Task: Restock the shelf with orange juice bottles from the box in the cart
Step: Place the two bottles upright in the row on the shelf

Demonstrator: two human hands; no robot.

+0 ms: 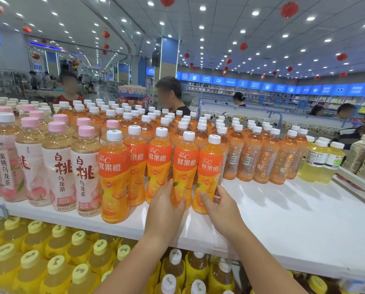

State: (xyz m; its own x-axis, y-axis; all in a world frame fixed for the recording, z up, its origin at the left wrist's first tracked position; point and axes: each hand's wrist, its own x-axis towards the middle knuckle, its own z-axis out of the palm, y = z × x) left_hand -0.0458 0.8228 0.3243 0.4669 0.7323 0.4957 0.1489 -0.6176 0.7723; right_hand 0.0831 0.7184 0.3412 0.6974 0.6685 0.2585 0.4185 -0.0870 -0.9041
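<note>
Two orange juice bottles are held upright at the near edge of the white top shelf (283, 219), one per hand. The left hand (166, 205) is wrapped around the lower body of the fourth orange juice bottle (184, 166) counted from the left of the front row; the thumb lies across its label. The right hand (218, 205) is closed on the base of the fifth orange juice bottle (210, 170), at the right end of the row, fingers curled round its far-right side. Both bottles stand with long axis vertical, caps up, labels facing near. Whether the bases are already resting on the shelf is hidden by the hands.

Key relation: the bottles lie straight ahead of the hands, just far of the shelf lip, and touch or nearly touch each other. Three more orange juice bottles (113, 177) stand to the left in the same row, beside the white peach oolong tea bottles (85, 172). To the right of the right-hand bottle the shelf is bare at the near side, with orange tea bottles (268, 158) further back.

Judged step: placing and lining up the pair. The open gap is on the right, so the right hand is nearer to the next slot. The box and cart are not in view. Yellow drink bottles (56, 257) fill the lower shelf.
</note>
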